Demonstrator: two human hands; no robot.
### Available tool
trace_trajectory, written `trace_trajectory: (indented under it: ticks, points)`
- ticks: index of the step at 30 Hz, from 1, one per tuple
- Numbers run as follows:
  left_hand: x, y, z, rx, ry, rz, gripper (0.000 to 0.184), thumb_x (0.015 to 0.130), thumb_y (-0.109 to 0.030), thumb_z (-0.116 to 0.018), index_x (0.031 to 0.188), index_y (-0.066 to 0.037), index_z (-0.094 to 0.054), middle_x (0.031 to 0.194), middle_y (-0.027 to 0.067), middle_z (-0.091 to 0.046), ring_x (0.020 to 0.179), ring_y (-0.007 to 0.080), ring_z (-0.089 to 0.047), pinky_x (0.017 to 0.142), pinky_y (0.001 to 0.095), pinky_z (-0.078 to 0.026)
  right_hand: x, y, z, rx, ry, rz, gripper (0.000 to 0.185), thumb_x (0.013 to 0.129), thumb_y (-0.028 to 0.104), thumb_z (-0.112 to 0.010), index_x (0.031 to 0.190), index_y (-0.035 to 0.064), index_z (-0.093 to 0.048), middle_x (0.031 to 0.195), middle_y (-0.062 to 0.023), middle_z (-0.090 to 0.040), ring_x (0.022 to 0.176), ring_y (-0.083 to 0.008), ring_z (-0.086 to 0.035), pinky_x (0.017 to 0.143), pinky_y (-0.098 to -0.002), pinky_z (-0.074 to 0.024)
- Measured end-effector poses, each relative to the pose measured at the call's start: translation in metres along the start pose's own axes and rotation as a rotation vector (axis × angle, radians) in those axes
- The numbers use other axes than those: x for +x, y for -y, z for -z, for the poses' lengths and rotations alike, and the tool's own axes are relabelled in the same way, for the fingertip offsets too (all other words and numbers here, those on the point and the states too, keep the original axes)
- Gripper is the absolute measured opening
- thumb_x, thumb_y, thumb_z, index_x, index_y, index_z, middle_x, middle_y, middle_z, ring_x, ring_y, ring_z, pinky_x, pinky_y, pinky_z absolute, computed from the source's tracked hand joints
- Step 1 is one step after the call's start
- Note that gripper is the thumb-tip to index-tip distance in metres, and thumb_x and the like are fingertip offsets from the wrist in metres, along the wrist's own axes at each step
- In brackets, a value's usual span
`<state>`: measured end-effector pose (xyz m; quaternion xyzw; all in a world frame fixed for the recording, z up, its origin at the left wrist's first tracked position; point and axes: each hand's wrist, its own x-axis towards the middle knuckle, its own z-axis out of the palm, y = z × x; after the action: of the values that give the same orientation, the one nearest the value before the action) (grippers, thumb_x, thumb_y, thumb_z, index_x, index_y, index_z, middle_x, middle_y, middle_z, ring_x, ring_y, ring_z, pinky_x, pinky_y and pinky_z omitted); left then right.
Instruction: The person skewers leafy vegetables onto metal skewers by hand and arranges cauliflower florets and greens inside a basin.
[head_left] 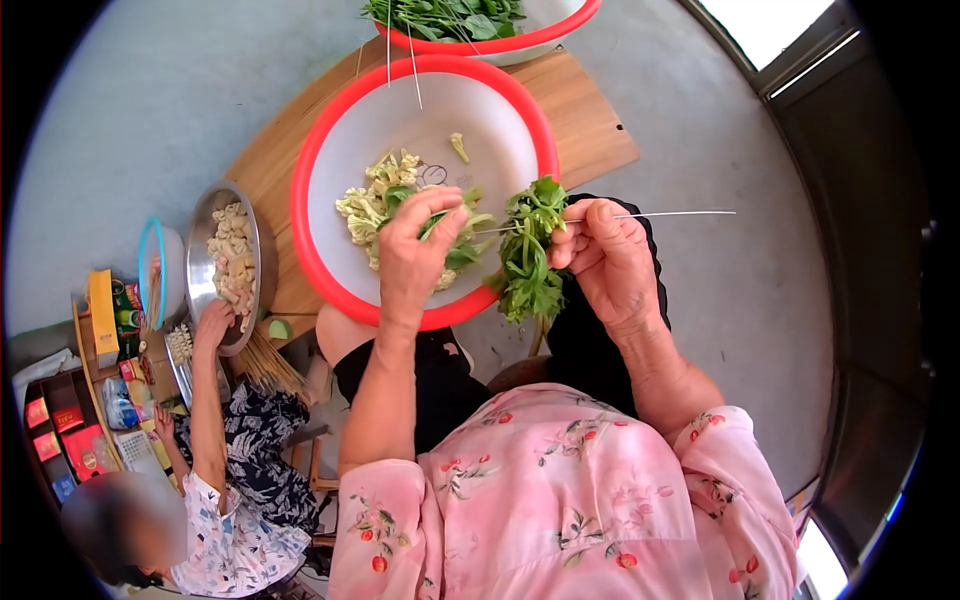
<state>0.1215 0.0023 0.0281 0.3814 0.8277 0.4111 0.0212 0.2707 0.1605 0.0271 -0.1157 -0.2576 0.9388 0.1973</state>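
A thin metal skewer [685, 213] runs crosswise, with a bunch of leafy greens [530, 260] threaded near its left end, over the right rim of a red-rimmed white basin [310, 215]. My right hand [610, 250] pinches the skewer just right of the greens. Over the basin, my left hand [418, 245] has its fingers bent around green leaves [462, 250], partly hidden behind the hand. Pale yellow-green vegetable pieces [365, 210] lie in the basin below it, and one small piece [459, 147] lies apart.
Another red-rimmed basin [540, 45] of greens stands at the top. The wooden table [590, 120] carries the basins. At left, a co-worker's hand [214, 325] reaches into a metal bowl [265, 260] of pale pieces, near bundled sticks [265, 365] and a blue-rimmed container [172, 270].
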Motion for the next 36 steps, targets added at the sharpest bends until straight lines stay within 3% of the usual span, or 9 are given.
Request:
trace_trajectory:
  ticks: [2,6,13,17,21,23,24,28,36]
  points:
    - [-0.017,-0.033,0.000,-0.795,-0.017,0.303,0.025,0.082,-0.020,-0.063,0.098,-0.001,-0.064,0.110,0.0106,-0.062,0.103,0.0196,-0.055,0.096,0.0335,-0.036,-0.002,-0.003,-0.009,-0.062,0.003,0.066,0.027,0.092,0.022,-0.052,0.093,-0.0038,-0.060,0.080,-0.0129,-0.065,0.063,-0.0194,-0.064,0.061,-0.0287,-0.0537]
    - [-0.033,-0.053,-0.005,-1.296,-0.039,0.293,0.029,0.083,-0.015,-0.061,0.107,0.002,-0.061,0.113,0.0129,-0.060,0.107,0.0168,-0.052,0.099,0.0321,-0.034,-0.010,-0.005,-0.039,-0.053,-0.007,0.105,0.028,0.091,0.024,-0.053,0.094,-0.0033,-0.061,0.079,-0.0128,-0.065,0.063,-0.0196,-0.064,0.061,-0.0290,-0.0543]
    - [-0.045,-0.076,0.018,-1.133,-0.143,0.225,0.032,0.083,-0.009,-0.062,0.113,0.001,-0.058,0.115,0.0092,-0.059,0.102,0.0148,-0.054,0.095,0.0294,-0.038,-0.017,-0.008,-0.074,-0.067,0.000,0.033,0.027,0.091,0.023,-0.054,0.094,-0.0033,-0.061,0.078,-0.0125,-0.065,0.060,-0.0183,-0.063,0.060,-0.0289,-0.0546]
    - [-0.050,-0.074,0.026,-1.062,-0.259,0.210,0.022,0.082,-0.004,-0.062,0.103,0.001,-0.063,0.105,0.0069,-0.064,0.096,0.0111,-0.055,0.087,0.0246,-0.042,-0.024,-0.013,-0.083,-0.179,0.042,-0.059,0.029,0.089,0.025,-0.057,0.093,-0.0028,-0.063,0.076,-0.0101,-0.065,0.054,-0.0147,-0.059,0.054,-0.0245,-0.0507]
    - [-0.059,-0.085,0.040,-1.070,-0.360,0.278,0.016,0.082,-0.002,-0.062,0.097,0.002,-0.065,0.089,0.0034,-0.065,0.078,0.0067,-0.055,0.074,0.0198,-0.044,-0.024,-0.016,-0.082,-0.684,0.072,0.170,0.032,0.080,0.026,-0.068,0.100,0.0010,-0.065,0.089,-0.0077,-0.064,0.080,-0.0163,-0.058,0.072,-0.0265,-0.0455]
    - [-0.061,-0.091,0.047,-1.082,-0.367,0.291,0.015,0.082,-0.002,-0.062,0.096,0.002,-0.065,0.088,0.0031,-0.064,0.077,0.0063,-0.055,0.073,0.0194,-0.044,-0.019,-0.018,-0.078,-1.058,0.221,0.622,0.032,0.074,0.020,-0.073,0.101,0.0024,-0.065,0.101,-0.0097,-0.062,0.095,-0.0191,-0.054,0.083,-0.0298,-0.0421]
    - [-0.061,-0.092,0.048,-1.095,-0.366,0.304,0.014,0.082,-0.002,-0.062,0.095,0.003,-0.065,0.087,0.0027,-0.063,0.075,0.0059,-0.055,0.071,0.0190,-0.044,-0.021,-0.019,-0.081,-1.051,0.226,0.580,0.035,0.070,0.016,-0.075,0.101,0.0035,-0.065,0.106,-0.0108,-0.060,0.100,-0.0205,-0.052,0.086,-0.0305,-0.0414]
    - [-0.063,-0.095,0.048,-1.068,-0.325,0.244,0.013,0.083,-0.002,-0.062,0.094,0.003,-0.065,0.088,0.0041,-0.064,0.077,0.0071,-0.056,0.073,0.0200,-0.044,-0.027,-0.027,-0.087,-0.855,0.244,0.452,0.016,0.075,0.005,-0.070,0.090,-0.0008,-0.068,0.086,-0.0070,-0.065,0.083,-0.0159,-0.057,0.075,-0.0257,-0.0442]
    - [-0.064,-0.097,0.046,-1.131,-0.392,0.297,0.015,0.083,-0.003,-0.062,0.096,0.004,-0.065,0.088,0.0053,-0.065,0.078,0.0082,-0.057,0.075,0.0212,-0.046,-0.031,-0.028,-0.086,-0.575,0.122,0.249,0.013,0.075,0.002,-0.069,0.087,-0.0025,-0.068,0.087,-0.0053,-0.065,0.081,-0.0119,-0.055,0.072,-0.0233,-0.0441]
